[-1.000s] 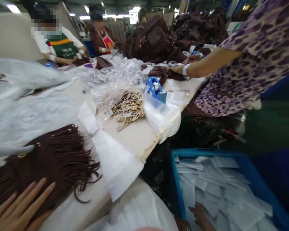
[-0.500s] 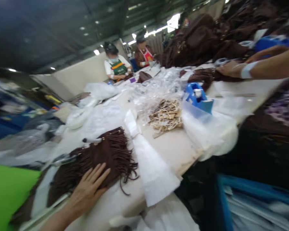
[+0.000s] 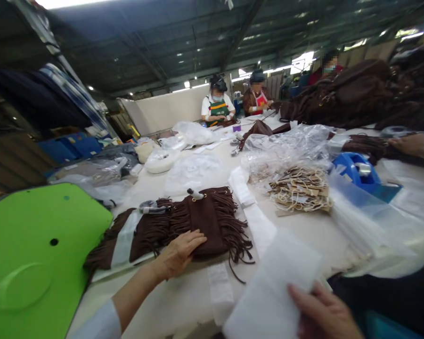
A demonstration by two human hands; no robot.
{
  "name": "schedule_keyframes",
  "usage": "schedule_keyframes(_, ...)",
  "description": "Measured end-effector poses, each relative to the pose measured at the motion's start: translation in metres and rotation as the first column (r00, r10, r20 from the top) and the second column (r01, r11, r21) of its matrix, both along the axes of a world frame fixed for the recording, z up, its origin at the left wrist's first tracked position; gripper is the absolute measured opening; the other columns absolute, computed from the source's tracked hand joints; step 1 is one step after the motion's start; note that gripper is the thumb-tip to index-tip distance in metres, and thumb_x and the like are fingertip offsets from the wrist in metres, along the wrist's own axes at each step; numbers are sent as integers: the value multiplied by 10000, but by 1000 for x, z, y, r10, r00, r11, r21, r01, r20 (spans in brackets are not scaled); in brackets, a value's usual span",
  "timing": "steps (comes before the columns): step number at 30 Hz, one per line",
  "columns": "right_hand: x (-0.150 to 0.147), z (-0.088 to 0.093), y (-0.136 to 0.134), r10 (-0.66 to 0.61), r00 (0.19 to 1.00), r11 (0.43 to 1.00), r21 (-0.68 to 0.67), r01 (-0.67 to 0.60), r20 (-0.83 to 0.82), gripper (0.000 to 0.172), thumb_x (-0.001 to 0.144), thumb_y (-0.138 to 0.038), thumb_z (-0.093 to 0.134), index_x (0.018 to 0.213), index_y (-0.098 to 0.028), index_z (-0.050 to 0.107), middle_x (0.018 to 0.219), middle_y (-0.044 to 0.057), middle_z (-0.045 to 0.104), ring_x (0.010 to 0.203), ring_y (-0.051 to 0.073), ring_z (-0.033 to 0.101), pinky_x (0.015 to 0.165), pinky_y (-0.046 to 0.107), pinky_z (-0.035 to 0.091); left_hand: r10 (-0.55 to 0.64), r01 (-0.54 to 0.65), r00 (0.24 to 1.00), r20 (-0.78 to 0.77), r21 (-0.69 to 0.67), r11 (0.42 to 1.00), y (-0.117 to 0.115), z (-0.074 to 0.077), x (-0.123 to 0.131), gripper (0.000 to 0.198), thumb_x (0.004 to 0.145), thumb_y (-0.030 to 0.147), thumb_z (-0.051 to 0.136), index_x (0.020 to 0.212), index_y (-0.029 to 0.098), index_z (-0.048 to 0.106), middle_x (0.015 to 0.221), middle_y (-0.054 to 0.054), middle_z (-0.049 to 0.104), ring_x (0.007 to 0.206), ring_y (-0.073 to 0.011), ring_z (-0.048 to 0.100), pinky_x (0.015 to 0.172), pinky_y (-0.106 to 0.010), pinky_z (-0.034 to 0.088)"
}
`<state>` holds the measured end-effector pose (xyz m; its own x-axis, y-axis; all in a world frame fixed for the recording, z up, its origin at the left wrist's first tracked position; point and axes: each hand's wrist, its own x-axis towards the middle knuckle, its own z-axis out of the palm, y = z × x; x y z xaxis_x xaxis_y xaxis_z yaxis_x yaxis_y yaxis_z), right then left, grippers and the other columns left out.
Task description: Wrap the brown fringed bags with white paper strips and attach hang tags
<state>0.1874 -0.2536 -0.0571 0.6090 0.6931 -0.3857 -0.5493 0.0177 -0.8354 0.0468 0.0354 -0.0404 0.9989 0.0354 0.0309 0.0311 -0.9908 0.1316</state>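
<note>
My left hand (image 3: 181, 252) lies on the lower edge of a brown fringed bag (image 3: 205, 216), fingers extended and close together. The bag rests flat on the table, with a wrapped grey-white piece at its top edge. Another brown fringed piece (image 3: 146, 230), crossed by a white band (image 3: 125, 238), lies to its left. At the lower right my right hand (image 3: 321, 308) grips a white sheet (image 3: 275, 282), slightly blurred, between thumb and fingers. A white strip (image 3: 259, 226) lies just right of the bag's fringe.
A green panel (image 3: 42, 254) stands at the left. Tan tags with strings (image 3: 300, 190), clear plastic (image 3: 286, 146) and a blue tape dispenser (image 3: 356, 169) are on the right. Another person's hand (image 3: 411, 142) is at the right edge. Several people work behind.
The view has swung left and levelled. My right hand has come into view holding a white sheet. My left hand remains on the brown bag.
</note>
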Motion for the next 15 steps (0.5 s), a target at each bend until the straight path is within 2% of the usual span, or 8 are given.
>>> schedule_keyframes(1,-19,1,15,122,983,992,61,-114,-136,431,595,-479,760,806,-134,609,520,-24,599,342,68,499,329,151,347,2,-2,1000,-7,-37,999,3,3,1,679,597,-47,400,1240,161,461,1273,-91,540,1240,-199,433,1030,-409,380)
schedule_keyframes(3,-52,-3,47,353,879,933,187,-307,-320,431,565,-442,767,797,-121,596,542,12,629,380,91,562,384,155,424,5,-8,1000,-22,-107,994,9,9,4,693,570,-58,365,1213,166,491,1249,-62,566,1208,-155,469,1025,-344,385)
schedule_keyframes(5,-74,-9,74,446,799,895,179,-409,-404,425,531,-411,783,749,-118,567,552,40,644,422,116,605,405,154,457,8,-14,999,-39,-165,986,13,15,7,691,566,-65,346,1193,170,516,1231,-45,583,1181,-139,495,1024,-320,380)
schedule_keyframes(7,-81,-11,89,375,802,919,77,-386,-465,391,540,-360,796,715,-132,531,547,35,643,468,130,633,423,157,484,5,-17,998,-57,-212,977,16,20,8,703,557,-71,344,1189,178,525,1234,-39,581,1171,-139,504,1023,-316,374)
schedule_keyframes(10,-72,-6,95,114,890,989,-29,-142,-441,385,551,-281,822,703,-152,493,561,2,637,554,137,662,484,176,533,-8,-16,996,-87,-265,964,18,24,8,745,535,-85,345,1214,173,514,1259,-53,559,1194,-150,482,1026,-314,364)
schedule_keyframes(12,-64,0,95,-16,918,999,-40,0,-395,439,490,-271,857,685,-157,480,576,-2,637,595,148,672,509,188,551,-19,-11,995,-102,-290,957,19,25,6,772,524,-91,348,1234,171,500,1281,-61,539,1209,-159,465,1033,-320,355)
schedule_keyframes(15,-57,4,103,-100,927,995,-45,90,-363,506,382,-282,888,651,-159,476,573,-10,624,624,161,678,542,202,566,-35,-2,993,-112,-314,950,20,29,6,788,517,-91,347,1247,170,491,1290,-64,529,1208,-165,467,1036,-322,352)
